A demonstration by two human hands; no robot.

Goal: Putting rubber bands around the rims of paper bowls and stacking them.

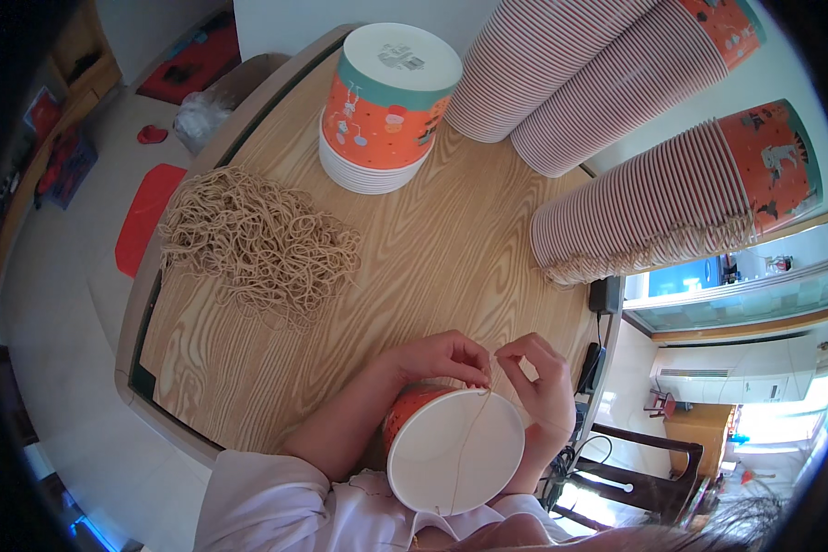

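A paper bucket (428,455) with a white inside and an orange printed outside leans against my body, its mouth tilted up. A thin tan cord (463,440) runs across the mouth from the far rim to the near rim. My left hand (449,357) pinches the cord at the far rim, where a small loop or knot shows. Just to the right, my right hand (537,370) has thumb and forefinger pressed together above the rim; what is between these tips is too small to make out. A tangled heap of tan cords (258,239) lies on the table's left side.
Upside-down orange buckets (382,115) are stacked at the back of the wood-grain table (414,267). Long nested stacks of buckets (630,83) lie at the back right. Another lying stack (644,202) has cords along its rims. A black adapter (604,294) sits at the right edge, near a chair (653,469).
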